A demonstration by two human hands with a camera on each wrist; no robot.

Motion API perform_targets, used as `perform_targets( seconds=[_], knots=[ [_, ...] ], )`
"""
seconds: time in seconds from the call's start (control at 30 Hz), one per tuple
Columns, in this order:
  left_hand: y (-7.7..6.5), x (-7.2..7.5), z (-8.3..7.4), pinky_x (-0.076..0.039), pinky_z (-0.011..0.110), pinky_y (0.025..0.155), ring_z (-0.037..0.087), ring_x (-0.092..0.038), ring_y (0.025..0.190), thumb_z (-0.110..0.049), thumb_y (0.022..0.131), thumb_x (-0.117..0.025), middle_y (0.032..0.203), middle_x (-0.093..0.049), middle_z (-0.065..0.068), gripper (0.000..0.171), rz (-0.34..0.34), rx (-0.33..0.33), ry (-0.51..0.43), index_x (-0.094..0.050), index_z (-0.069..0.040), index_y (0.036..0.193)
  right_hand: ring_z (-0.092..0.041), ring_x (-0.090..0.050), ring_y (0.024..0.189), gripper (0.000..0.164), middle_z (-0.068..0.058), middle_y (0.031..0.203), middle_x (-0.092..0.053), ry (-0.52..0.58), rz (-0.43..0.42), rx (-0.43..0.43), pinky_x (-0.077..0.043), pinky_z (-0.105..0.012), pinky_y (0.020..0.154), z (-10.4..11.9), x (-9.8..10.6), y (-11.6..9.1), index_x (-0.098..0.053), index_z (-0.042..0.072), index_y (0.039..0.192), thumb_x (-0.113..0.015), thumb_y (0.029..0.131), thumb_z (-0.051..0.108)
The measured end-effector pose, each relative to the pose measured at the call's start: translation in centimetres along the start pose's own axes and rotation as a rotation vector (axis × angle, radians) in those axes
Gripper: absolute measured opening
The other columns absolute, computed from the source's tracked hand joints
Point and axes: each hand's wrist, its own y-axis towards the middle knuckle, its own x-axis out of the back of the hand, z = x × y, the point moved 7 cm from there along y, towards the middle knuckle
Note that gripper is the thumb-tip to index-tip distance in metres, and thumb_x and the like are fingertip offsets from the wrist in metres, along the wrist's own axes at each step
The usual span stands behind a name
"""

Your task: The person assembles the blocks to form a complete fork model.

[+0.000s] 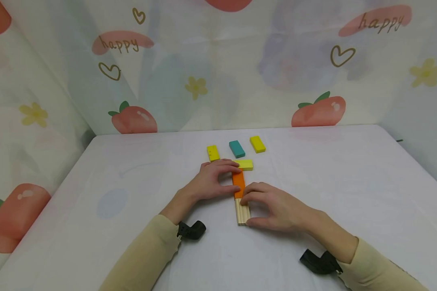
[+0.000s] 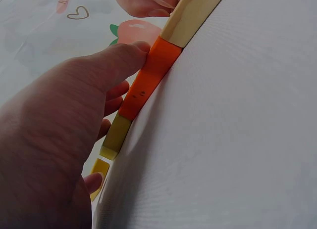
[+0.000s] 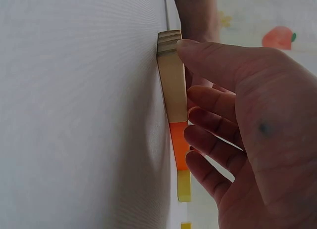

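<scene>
A plain wooden block (image 1: 242, 212) and an orange block (image 1: 238, 184) lie end to end on the white table. A yellow block (image 1: 246, 165) lies crosswise at the orange one's far end. My left hand (image 1: 211, 180) holds the orange block, thumb at its near part and fingers near its far end, as the left wrist view also shows. My right hand (image 1: 282, 208) grips the wooden block, its thumb (image 3: 198, 51) at the near end corner and its fingers along by the orange joint. Part of the blocks' far side is hidden behind the fingers.
Beyond my left hand lie a second yellow block (image 1: 213, 152), a teal block (image 1: 237, 149) and a third yellow block (image 1: 257, 144). A printed curtain (image 1: 218, 105) hangs along the table's back edge. Black wrist devices (image 1: 192, 230) sit at both cuffs.
</scene>
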Motion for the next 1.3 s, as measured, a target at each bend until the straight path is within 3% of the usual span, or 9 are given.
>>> perform_targets(
  seconds=[1.3],
  knots=[
    [-0.21, 0.15, -0.45, -0.027, 0.052, 0.114, 0.015, -0.050, 0.136, -0.037, 0.090, -0.078, 0.139, -0.063, -0.004, 0.042, -0.007, -0.010, 0.028, -0.072, -0.020, 0.127, -0.011, -0.055, 0.118, 0.033, 0.013, 0.123, -0.058, 0.034, 0.010, -0.042, -0.049, -0.039, 0.104, -0.28, 0.02, -0.11, -0.071, 0.023, 0.114, -0.084, 0.085, 0.029]
  ],
)
